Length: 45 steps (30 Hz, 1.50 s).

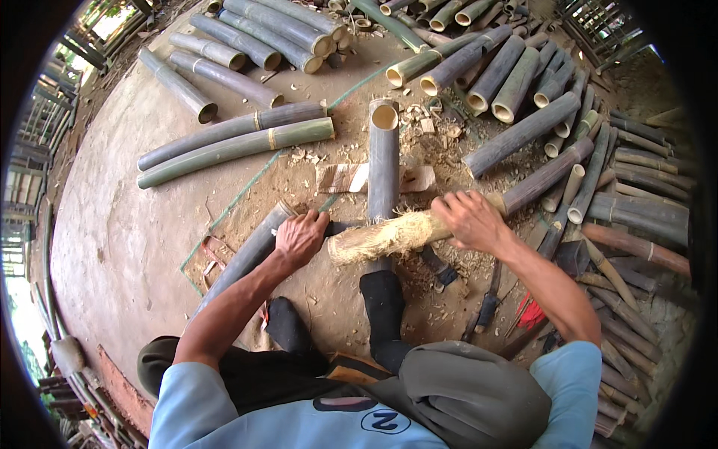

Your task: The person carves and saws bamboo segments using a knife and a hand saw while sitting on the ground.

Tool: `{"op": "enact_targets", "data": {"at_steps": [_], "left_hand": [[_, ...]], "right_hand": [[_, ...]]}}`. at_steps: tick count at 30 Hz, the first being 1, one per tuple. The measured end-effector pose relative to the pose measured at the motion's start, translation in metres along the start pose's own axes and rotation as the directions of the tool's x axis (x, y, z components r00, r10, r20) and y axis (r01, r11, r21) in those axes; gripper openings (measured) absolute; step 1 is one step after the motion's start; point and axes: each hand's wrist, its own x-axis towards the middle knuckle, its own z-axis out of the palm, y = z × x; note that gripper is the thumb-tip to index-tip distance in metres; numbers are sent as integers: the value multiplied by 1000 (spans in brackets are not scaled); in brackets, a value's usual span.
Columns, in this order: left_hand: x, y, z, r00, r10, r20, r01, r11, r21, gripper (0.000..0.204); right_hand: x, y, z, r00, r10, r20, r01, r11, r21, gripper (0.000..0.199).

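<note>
My right hand (471,219) is closed over a partly peeled bamboo tube (396,236), which slants up to the right. Its near end is pale, with loose fibres along the top; its far end keeps the grey skin. My left hand (301,238) is closed just left of the tube's end, by a dark, narrow bar (345,225) that runs toward the tube; its grip is partly hidden. Beneath that hand a grey bamboo tube (243,262) lies slanting. The peeled tube crosses over another grey bamboo tube (384,165), whose cut end points away from me.
Behind the crossed tubes is a flat wood piece (336,178). Bamboo tubes lie at the back left (247,142), back right (516,82) and right (643,217). Shavings (430,123) litter the floor. A dark-wrapped tool handle (487,310) lies near my right knee.
</note>
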Motion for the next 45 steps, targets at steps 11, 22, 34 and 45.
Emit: {"op": "enact_targets", "data": {"at_steps": [11,22,34,45], "left_hand": [[34,-21,-61,887,325,328,-81,809,-583,34],[98,-38,-61,943,145,299,-64,962,-265,57],[89,-18,-53,946,-5,324,43,993,-109,63],[99,-14,-60,936,7,352,35,993,-112,67]], "right_hand": [[-28,-19,-49,612,765,-201,-178,381,907,61],[-33,-42,-33,640,716,281,-152,-240,959,61],[-7,-77,-14,682,728,65,-260,158,953,68],[24,-29,-44,593,742,-312,-97,451,887,68]]}}
